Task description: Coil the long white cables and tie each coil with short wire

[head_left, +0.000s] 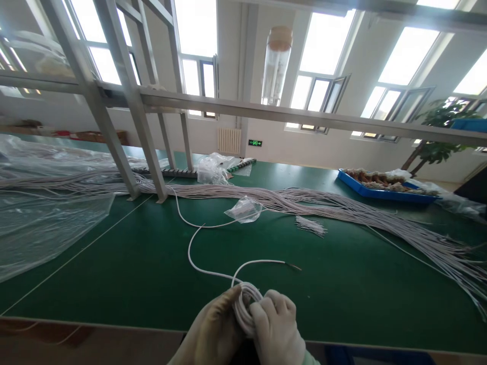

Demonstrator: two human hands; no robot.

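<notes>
A coil of white cable is held between my two gloved hands at the table's front edge. My left hand is closed around its left side, thumb near the top of the loops. Fingers curled, my right hand grips the coil's right side. One cable end with bare strands rises from the coil and points right. Another length curves away to the left over the green tabletop. The lower part of the coil is hidden by my hands.
A long bundle of white cables runs across the table. Beyond it are a clear plastic bag, a small pile of short white strips and a blue tray. Metal shelf posts stand at left, with plastic sheeting.
</notes>
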